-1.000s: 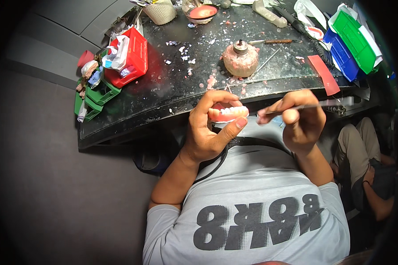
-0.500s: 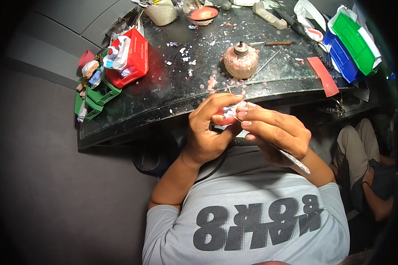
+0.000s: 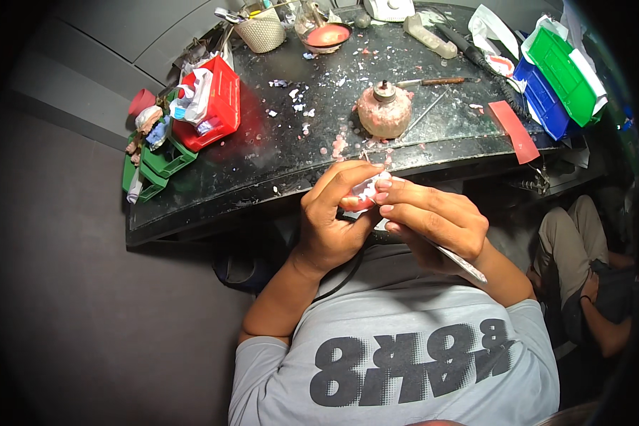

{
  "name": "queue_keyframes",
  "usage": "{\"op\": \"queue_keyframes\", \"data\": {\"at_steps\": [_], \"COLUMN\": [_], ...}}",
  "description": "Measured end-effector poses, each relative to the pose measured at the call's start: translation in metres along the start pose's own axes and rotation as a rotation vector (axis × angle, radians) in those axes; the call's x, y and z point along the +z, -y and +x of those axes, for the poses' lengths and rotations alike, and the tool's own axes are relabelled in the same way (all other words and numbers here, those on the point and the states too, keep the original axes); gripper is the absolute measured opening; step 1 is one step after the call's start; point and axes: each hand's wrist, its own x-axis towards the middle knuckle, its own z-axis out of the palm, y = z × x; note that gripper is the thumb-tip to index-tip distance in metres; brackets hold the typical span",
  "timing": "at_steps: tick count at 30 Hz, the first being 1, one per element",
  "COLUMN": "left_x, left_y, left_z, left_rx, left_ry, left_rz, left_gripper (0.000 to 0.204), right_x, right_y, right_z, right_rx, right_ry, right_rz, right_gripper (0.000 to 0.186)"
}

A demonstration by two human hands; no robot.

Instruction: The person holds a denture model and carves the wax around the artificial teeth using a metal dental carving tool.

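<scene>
My left hand (image 3: 331, 209) is closed round a denture (image 3: 358, 201) with a pink base and white teeth, held just in front of the bench's near edge. In my right hand (image 3: 437, 216) is a slim metal carving tool (image 3: 461, 264), its handle slanting down to the right past my palm. The tool's tip meets the denture near the teeth, partly covered by my fingers. My right fingertips press close against the denture's right side. Beyond both hands stands a round glass spirit burner (image 3: 384, 112), smeared with pink wax and capped with metal.
Wax bits and white crumbs litter the dark bench (image 3: 263, 160). A red bin (image 3: 224, 99) stands left; green (image 3: 564, 74) and blue (image 3: 539, 96) bins stand right, near a pink wax sheet (image 3: 514, 133). A wooden-handled knife (image 3: 440, 82) lies behind the burner. Another person's legs (image 3: 571, 241) show at right.
My right hand and the carving tool have shifted slightly left. The denture has tilted a little in my left hand. The whole view has moved slightly.
</scene>
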Motion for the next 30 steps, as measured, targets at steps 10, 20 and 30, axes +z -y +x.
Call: {"op": "queue_keyframes", "data": {"at_steps": [10,20,30], "left_x": [-0.0015,-0.0029,-0.0087], "left_y": [-0.001,0.0031,-0.0015], "left_z": [0.0018,-0.0027,-0.0031], "left_rx": [0.016,-0.059,-0.174], "left_ry": [0.021,0.045,0.158], "left_rz": [0.02,-0.094,-0.23], "left_gripper": [0.05,0.045,0.042], "right_x": [-0.0006,-0.0047,-0.005], "right_y": [-0.0013,-0.0032,-0.0026], "right_z": [-0.0007,-0.0036,-0.0051], "right_rx": [0.015,0.051,0.1], "right_ry": [0.004,0.034,0.01], "right_rz": [0.022,0.079,0.07], "right_gripper": [0.022,0.016,0.017]}}
